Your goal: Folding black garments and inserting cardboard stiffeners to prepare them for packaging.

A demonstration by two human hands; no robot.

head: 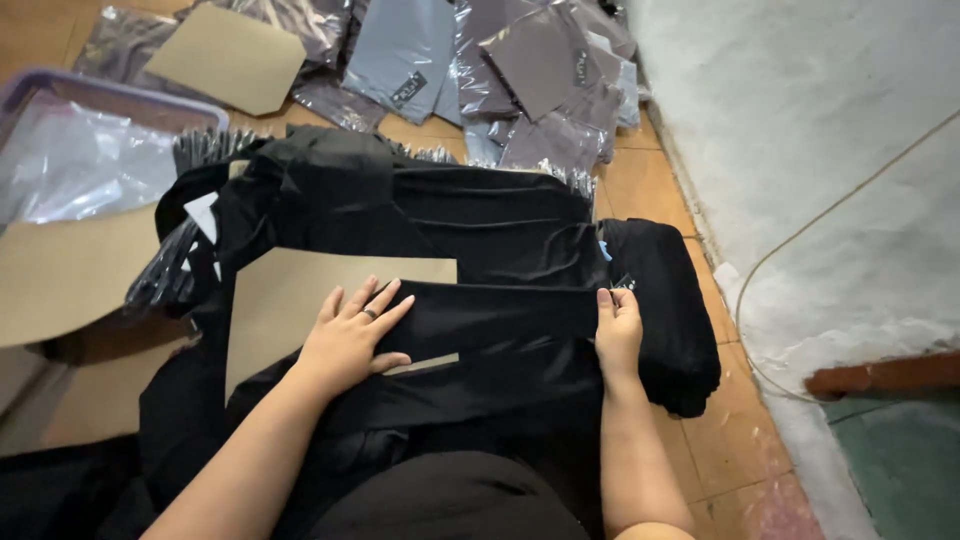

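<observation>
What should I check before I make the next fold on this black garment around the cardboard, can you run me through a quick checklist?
1. Cardboard sheet lies flat on the black garment: ok.
2. Left hand presses flat where card and cloth meet: ok.
3. Right hand grips the folded band's right edge: ok.
4. Folded band lies straight across the card: ok; it looks smooth.
5. Card centred under the cloth: cannot tell; its right part is covered.
6. Surplus cloth at right tucked in: not ok; it spills onto the tiled floor.
</observation>
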